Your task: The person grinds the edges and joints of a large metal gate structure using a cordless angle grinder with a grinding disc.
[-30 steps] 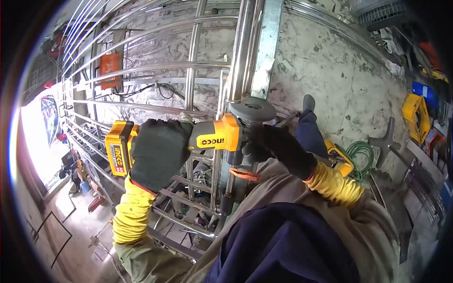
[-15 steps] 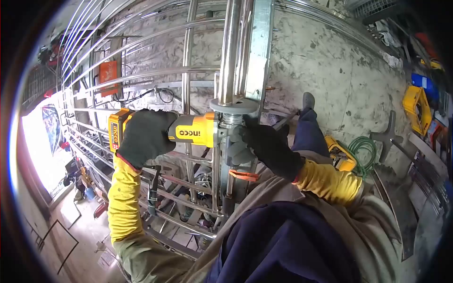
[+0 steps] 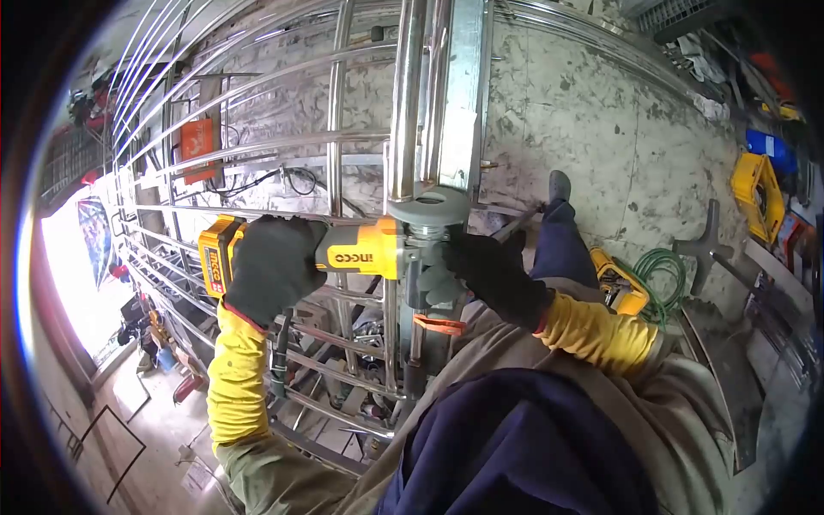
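Observation:
A yellow-and-black cordless angle grinder [image 3: 356,250] lies crosswise in front of me over the metal frame. My left hand [image 3: 273,262], in a black glove, is wrapped round its body beside the battery [image 3: 220,257]. On the other side, my gloved right hand [image 3: 493,273] curls its grey-tipped fingers round the grinder's head end, partly hiding it. The grey disc [image 3: 429,206] faces away from me, right at the shiny steel tubes [image 3: 403,120]. An orange strip [image 3: 439,324] is on the frame just below my right hand.
A large frame of polished bars [image 3: 257,150] spreads out to the left. An orange box [image 3: 198,142] stands behind it. To the right are a coiled green hose [image 3: 661,279], a yellow-and-black tool [image 3: 625,287] and a yellow stool-like item [image 3: 755,199] on the stained floor [image 3: 584,112].
Both hands have brought the grinder slightly toward me and tilted it, so more of the disc's flat face shows. The grip of each hand is the same.

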Demonstrator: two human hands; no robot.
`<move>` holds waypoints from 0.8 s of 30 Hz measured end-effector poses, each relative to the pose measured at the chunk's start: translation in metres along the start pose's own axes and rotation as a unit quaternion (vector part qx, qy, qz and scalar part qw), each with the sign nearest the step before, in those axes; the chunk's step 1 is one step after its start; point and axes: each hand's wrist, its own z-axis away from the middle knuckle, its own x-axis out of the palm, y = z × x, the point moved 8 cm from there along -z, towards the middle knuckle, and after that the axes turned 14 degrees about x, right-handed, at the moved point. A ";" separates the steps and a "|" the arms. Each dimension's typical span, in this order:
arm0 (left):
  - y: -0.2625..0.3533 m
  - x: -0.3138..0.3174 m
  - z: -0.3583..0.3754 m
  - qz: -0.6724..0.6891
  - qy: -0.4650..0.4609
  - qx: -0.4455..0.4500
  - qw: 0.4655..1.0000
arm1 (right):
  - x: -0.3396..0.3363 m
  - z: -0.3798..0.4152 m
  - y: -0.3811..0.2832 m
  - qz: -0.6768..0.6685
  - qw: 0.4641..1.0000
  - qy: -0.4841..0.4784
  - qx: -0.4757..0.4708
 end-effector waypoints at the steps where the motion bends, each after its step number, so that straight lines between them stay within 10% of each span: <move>1: 0.009 -0.005 -0.003 -0.015 0.001 0.003 1.000 | -0.003 0.000 0.011 0.001 1.000 -0.001 0.001; 13: 0.057 -0.042 0.000 -0.063 0.013 -0.017 0.998 | -0.007 0.005 0.030 -0.361 0.897 -0.227 0.119; 22: 0.015 -0.032 0.034 -0.066 -0.010 -0.029 0.997 | 0.026 -0.021 0.005 -0.121 0.987 -0.049 0.092; 24: 0.019 -0.031 0.047 -0.073 -0.007 -0.042 0.996 | 0.036 -0.013 -0.007 0.006 0.991 0.002 -0.134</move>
